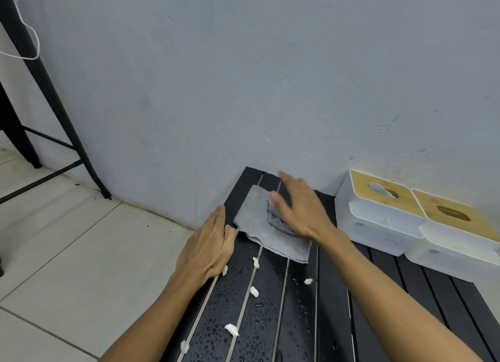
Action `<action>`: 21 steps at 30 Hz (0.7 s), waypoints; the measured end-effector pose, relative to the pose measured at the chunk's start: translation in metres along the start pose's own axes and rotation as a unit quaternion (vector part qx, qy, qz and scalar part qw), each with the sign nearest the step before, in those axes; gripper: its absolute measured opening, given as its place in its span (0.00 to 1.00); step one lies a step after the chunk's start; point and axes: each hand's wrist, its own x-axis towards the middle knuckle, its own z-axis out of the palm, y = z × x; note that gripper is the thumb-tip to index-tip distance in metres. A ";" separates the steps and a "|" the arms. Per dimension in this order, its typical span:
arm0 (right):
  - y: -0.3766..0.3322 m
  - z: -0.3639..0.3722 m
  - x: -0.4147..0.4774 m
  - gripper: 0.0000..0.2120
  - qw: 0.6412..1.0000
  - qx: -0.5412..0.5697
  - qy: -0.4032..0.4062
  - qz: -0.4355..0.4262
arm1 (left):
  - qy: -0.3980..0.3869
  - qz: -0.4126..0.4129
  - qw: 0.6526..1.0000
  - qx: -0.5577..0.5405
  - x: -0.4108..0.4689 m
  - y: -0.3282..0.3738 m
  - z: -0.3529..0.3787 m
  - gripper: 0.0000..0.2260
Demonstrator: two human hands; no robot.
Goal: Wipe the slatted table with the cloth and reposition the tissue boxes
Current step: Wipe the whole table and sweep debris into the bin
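Observation:
A grey cloth (266, 233) lies flat on the far left part of the black slatted table (335, 294). My right hand (300, 207) rests on the cloth's upper right part with fingers spread, pressing a bunched fold. My left hand (208, 244) lies flat on the table's left edge, its thumb touching the cloth's near left corner. Two white tissue boxes with wooden lids stand side by side at the far right against the wall, one (378, 212) nearer the cloth, the other (457, 234) to its right. Water drops and several white tissue scraps (254, 291) dot the wet slats.
A grey wall (243, 77) runs behind the table. A black metal stand (54, 96) with a white cord stands on the pale tiled floor (67, 239) at the left. The table's left edge drops straight to the floor.

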 end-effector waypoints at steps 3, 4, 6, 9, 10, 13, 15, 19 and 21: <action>-0.004 0.031 0.001 0.31 0.986 -0.098 -0.120 -0.061 | 0.002 0.000 1.000 -0.002 0.001 -0.002 0.002 0.28; -0.004 0.039 0.002 0.31 0.983 -0.106 -0.133 -0.068 | 0.002 0.001 1.000 -0.005 0.001 -0.003 0.002 0.29; -0.003 0.049 0.003 0.31 0.982 -0.111 -0.139 -0.069 | 0.003 0.005 1.000 -0.012 0.001 -0.003 0.002 0.32; -0.006 0.054 -0.002 0.32 0.983 -0.104 -0.137 -0.066 | 0.001 -0.001 1.000 -0.013 0.002 -0.003 0.003 0.28; -0.007 0.055 -0.006 0.32 0.983 -0.102 -0.134 -0.071 | 0.003 -0.002 1.000 -0.016 0.002 -0.004 0.003 0.27; -0.007 0.054 -0.013 0.32 0.981 -0.104 -0.134 -0.092 | 0.002 0.005 0.999 -0.034 0.005 -0.008 0.007 0.29; 0.000 0.057 0.000 0.32 0.981 -0.100 -0.137 -0.091 | 0.006 0.007 0.999 -0.048 0.007 -0.011 0.008 0.31; 0.016 0.076 0.054 0.35 0.986 -0.103 -0.116 -0.066 | 0.009 -0.001 0.999 -0.053 0.006 -0.008 0.006 0.28; 0.022 0.091 0.083 0.39 0.988 -0.117 -0.100 -0.025 | 0.011 -0.006 0.999 -0.053 0.004 -0.005 0.004 0.27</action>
